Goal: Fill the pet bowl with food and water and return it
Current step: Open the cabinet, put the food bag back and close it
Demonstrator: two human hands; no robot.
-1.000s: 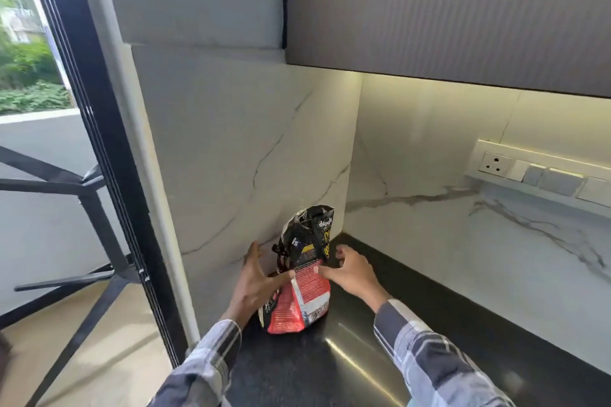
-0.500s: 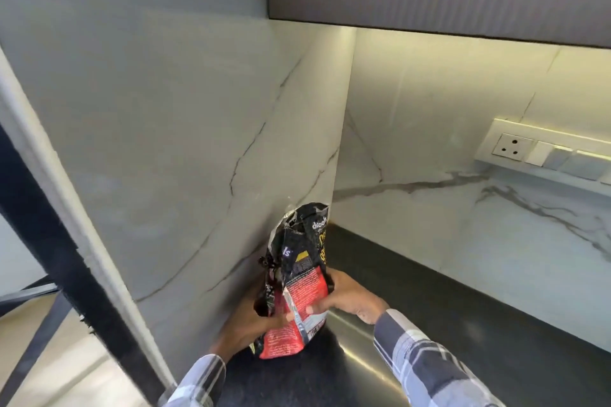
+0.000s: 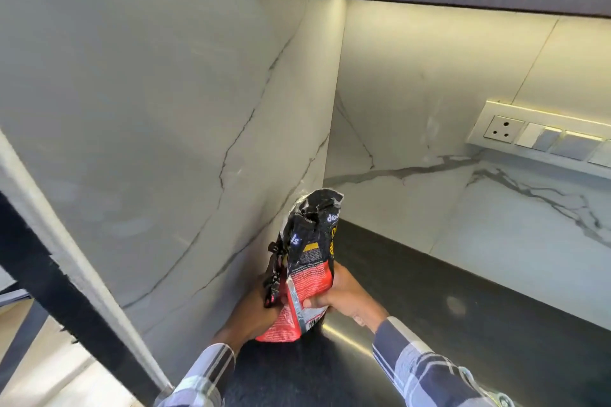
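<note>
Landmark: food bag [image 3: 305,274], standing in the inner corner of the black countertop [image 3: 463,291].

Left of bag: left hand [image 3: 256,314] wraps the bag's lower left side, fingers closed onto the foil; plaid sleeve [image 3: 205,370] trails toward the counter edge. Beyond that, further left of the bag, a dark door frame [image 3: 59,294] and pale floor.

Behind and left of bag: marble wall panel [image 3: 165,142], smooth, grey-veined, close to the bag's back.

Bag itself: crinkled foil-plastic pouch, black above, red below, top rumpled and loosely folded, not flat-sealed as far as can be told. Limp, slippery skin; contents likely shift.

Right of bag: right hand [image 3: 340,301] pinches the bag's lower right edge, thumb pressed on the red panel. Both hands clamped on it.

Further right of bag: countertop polished, glossy glare streak; socket strip [image 3: 542,139] on the backsplash.

Pet bowl: not in view.

Risks, as judged:
- Hold is low, top is slack: tilting on the lift could spill kibble through the loose mouth.
- Slick foil may slide in the grip.
- The wall is close, so the top could catch on it.
</note>
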